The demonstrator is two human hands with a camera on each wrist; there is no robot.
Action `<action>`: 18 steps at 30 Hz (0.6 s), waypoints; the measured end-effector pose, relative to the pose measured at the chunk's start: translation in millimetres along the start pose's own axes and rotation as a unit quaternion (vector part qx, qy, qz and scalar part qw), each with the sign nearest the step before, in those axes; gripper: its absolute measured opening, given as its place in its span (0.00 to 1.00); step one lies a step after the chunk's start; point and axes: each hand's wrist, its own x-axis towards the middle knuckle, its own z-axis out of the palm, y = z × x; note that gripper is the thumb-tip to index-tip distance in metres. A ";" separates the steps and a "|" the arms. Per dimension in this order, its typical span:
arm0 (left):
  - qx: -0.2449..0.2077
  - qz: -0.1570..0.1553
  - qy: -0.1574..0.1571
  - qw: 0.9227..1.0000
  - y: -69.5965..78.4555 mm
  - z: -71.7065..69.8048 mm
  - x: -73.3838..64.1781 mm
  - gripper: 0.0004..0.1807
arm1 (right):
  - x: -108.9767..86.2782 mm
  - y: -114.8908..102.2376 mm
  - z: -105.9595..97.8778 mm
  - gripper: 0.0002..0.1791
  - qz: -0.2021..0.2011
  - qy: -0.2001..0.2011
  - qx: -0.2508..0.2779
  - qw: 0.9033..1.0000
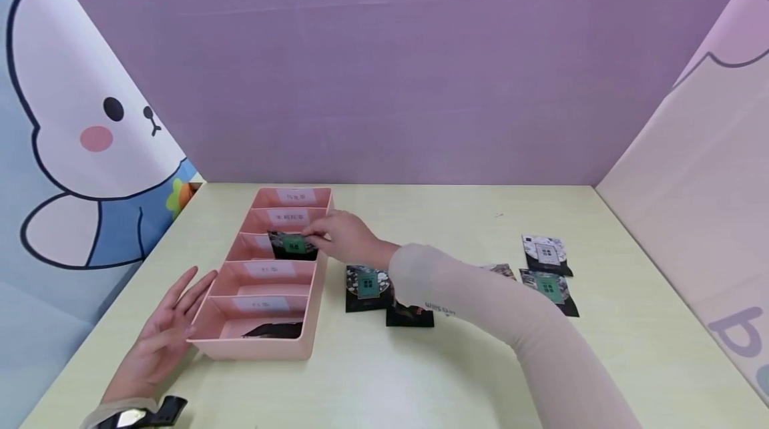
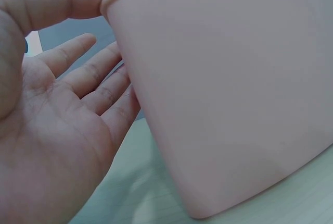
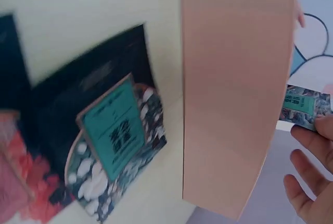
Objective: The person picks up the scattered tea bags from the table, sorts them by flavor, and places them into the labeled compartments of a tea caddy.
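Note:
A pink divided box point(image 1: 252, 347) stands on the table, its compartments marked with paper labels. My right hand point(image 1: 347, 237) pinches a black tea sachet with a green label point(image 1: 292, 246) by its edge, partly inside the middle compartment; in the right wrist view the sachet point(image 3: 304, 105) shows above the box wall point(image 3: 234, 88). My left hand point(image 1: 165, 329) touches the near left corner of the box. In the left wrist view the thumb of the left hand point(image 2: 57, 109) lies on the rim and its fingers are straight along the wall point(image 2: 223, 94). Another dark sachet point(image 1: 275, 330) lies in the nearest compartment.
Right of the box lie a green-labelled sachet point(image 1: 368, 287) and a dark sachet point(image 1: 410, 316) partly under the right sleeve. Another sachet point(image 1: 501, 270) peeks out behind the forearm. Farther right lie a white-labelled sachet point(image 1: 547, 254) and a green-labelled one point(image 1: 550, 289). A purple panel point(image 1: 396, 82) closes the back.

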 end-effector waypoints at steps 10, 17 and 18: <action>0.008 -0.004 0.000 1.000 0.6 -0.8 0.1 0.46 | -4.3 1.8 11.1 0.11 -0.133 0.018 -0.177 0.975; -0.008 -0.002 -0.002 1.000 -0.3 -0.8 0.3 0.46 | -9.0 -1.9 14.8 0.12 -0.145 -0.015 -0.261 0.954; -0.011 -0.001 -0.003 1.000 -0.3 -0.7 0.4 0.46 | -9.9 -3.2 14.9 0.13 -0.146 -0.022 -0.271 0.951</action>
